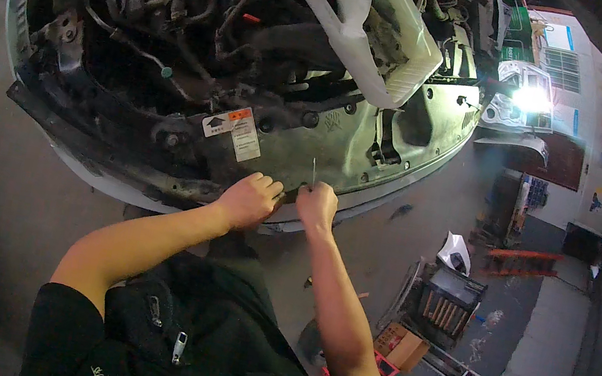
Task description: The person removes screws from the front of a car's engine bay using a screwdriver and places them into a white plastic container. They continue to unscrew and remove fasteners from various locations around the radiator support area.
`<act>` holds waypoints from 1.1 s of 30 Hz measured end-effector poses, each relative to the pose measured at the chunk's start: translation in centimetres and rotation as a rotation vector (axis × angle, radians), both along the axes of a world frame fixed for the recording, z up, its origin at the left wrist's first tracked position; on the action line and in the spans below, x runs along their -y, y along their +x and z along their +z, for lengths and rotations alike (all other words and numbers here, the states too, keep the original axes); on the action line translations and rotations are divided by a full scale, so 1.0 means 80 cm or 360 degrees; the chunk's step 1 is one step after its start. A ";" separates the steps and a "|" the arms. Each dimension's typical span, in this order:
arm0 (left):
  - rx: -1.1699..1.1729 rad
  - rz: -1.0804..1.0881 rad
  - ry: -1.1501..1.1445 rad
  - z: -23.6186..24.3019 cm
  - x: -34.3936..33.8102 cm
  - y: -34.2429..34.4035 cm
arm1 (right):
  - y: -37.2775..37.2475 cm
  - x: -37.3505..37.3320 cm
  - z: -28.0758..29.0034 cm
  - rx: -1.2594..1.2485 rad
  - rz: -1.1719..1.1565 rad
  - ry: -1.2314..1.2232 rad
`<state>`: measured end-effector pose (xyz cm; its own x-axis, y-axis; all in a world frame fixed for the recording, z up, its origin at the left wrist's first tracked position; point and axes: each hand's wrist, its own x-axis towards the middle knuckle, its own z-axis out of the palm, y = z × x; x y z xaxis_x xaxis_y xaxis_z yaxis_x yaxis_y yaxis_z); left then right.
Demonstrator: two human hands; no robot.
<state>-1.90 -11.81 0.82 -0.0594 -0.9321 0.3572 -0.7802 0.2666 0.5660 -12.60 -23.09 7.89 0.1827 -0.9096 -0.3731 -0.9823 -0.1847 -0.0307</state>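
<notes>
At the front edge of the car's open engine bay, my two hands work side by side. My right hand (317, 207) is closed round a slim tool, its thin metal shaft (314, 168) pointing up above the fingers; the handle is hidden in the hand. Just left of it, my left hand (251, 200) has its fingers curled at the edge of the front cover panel (339, 151). Whatever it pinches is hidden beneath the fingers. Ahead of my hands, a paper label (247, 141) is stuck on the dark part of the panel.
A white plastic housing (371, 28) lies over the engine bay. Hoses and a metal pipe (123, 36) run at the left. A bright lamp (532, 99) shines at the far right. On the floor at right stand a cardboard box (402, 347) and a metal cart (449, 300).
</notes>
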 end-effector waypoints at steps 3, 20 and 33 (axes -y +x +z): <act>-0.0046 0.0068 -0.0060 -0.005 0.000 -0.002 | -0.007 -0.014 -0.006 0.0079 0.0080 -0.0189; -0.0003 0.0116 -0.0134 0.000 -0.007 -0.003 | -0.033 0.007 -0.004 0.0382 0.0165 0.0087; -0.0124 0.0065 0.0287 0.014 0.003 -0.005 | -0.029 0.022 0.008 0.0335 -0.0078 0.0323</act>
